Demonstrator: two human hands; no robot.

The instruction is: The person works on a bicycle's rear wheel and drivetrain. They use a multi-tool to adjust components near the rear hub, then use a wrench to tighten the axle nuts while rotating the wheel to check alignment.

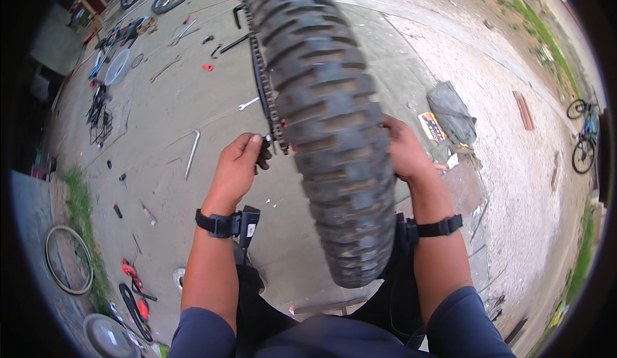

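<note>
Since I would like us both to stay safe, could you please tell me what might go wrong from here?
If the knobby tire turned, the left hand, close beside the chain, might get pinched. The right hand, at the tire's other side, could be scraped. The silver wrench and bent metal bar, loose on the ground, may trip someone.

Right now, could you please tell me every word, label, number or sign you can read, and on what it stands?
None can be read clearly.
Yellow-and-dark package beside the grey bag: print too small.
White label on the black left-wrist device: too small.
Pale label on the round grey tub: blurred.
Tyre: no lettering visible.
</note>
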